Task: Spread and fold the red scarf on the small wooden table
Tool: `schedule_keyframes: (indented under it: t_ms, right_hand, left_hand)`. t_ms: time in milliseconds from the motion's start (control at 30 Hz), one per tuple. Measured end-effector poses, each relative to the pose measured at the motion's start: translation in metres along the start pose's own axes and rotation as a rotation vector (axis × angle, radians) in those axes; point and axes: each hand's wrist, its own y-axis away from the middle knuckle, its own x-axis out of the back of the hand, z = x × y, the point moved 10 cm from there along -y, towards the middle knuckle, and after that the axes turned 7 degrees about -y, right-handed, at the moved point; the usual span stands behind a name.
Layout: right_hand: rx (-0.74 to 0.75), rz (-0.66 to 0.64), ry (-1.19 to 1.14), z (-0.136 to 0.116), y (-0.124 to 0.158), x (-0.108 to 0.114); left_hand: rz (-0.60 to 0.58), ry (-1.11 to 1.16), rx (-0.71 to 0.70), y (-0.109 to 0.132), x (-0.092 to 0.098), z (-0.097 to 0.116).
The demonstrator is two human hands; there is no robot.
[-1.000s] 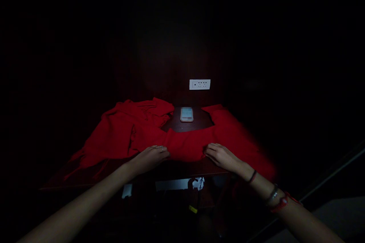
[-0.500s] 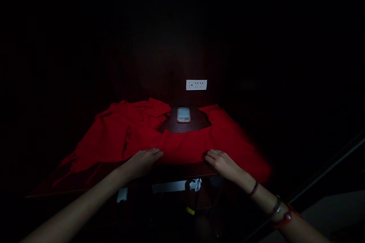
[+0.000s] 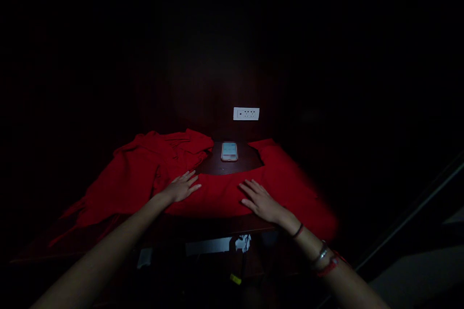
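Observation:
A red cloth [image 3: 221, 195] with tassel-like strings at its left end lies across the dark table. It is bunched up on the left, flat along the front, and bends back on the right. My left hand [image 3: 182, 187] rests on the front strip, fingers spread, beside the bunched part. Further right, my right hand [image 3: 261, 200] lies palm down on the same strip with its fingers apart. Between the cloth's two sides a phone [image 3: 229, 151] with a lit screen lies on the tabletop [image 3: 217, 166].
A white socket panel [image 3: 246, 114] is on the dark wall behind the table. Under the table edge I see pale pieces, a dark cable and a small yellow object [image 3: 235, 279]. A slanting edge runs along the lower right. Much of the surroundings is too dark to make out.
Both hands have gone from curled fingers at the cloth's front edge to spread fingers flat on top of it, a little further back. The view has shifted slightly.

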Motion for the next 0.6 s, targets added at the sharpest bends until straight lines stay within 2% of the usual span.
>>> schedule_keyframes:
  t_ms: [67, 133, 233, 300, 367, 467, 533, 600]
  right_hand:
    - [-0.056, -0.093, 0.016, 0.006, 0.001, -0.019]
    - [-0.102, -0.140, 0.018, 0.011, 0.004, -0.030]
    - [-0.120, -0.141, 0.014, 0.013, 0.007, -0.030]
    - [-0.113, -0.109, 0.024, 0.012, 0.007, -0.026]
    - [-0.107, -0.070, 0.036, 0.012, 0.008, -0.023]
    - [-0.103, -0.034, 0.050, 0.011, 0.010, -0.020]
    - [-0.108, -0.023, 0.061, 0.011, 0.011, -0.019]
    - [-0.123, -0.027, 0.071, 0.012, 0.013, -0.018]
  left_hand:
    - [0.055, -0.007, 0.075, 0.008, -0.003, -0.016]
    - [0.099, -0.014, 0.132, 0.017, -0.003, -0.030]
    - [0.136, -0.060, 0.179, 0.027, 0.005, -0.038]
    - [0.165, -0.107, 0.224, 0.029, 0.017, -0.035]
    - [0.225, -0.144, 0.200, 0.026, 0.033, -0.019]
    - [0.311, -0.113, -0.108, 0.015, 0.050, 0.033]
    - [0.260, -0.036, -0.234, 0.008, 0.044, 0.052]
    - [0.142, 0.027, -0.150, -0.003, 0.026, 0.045]
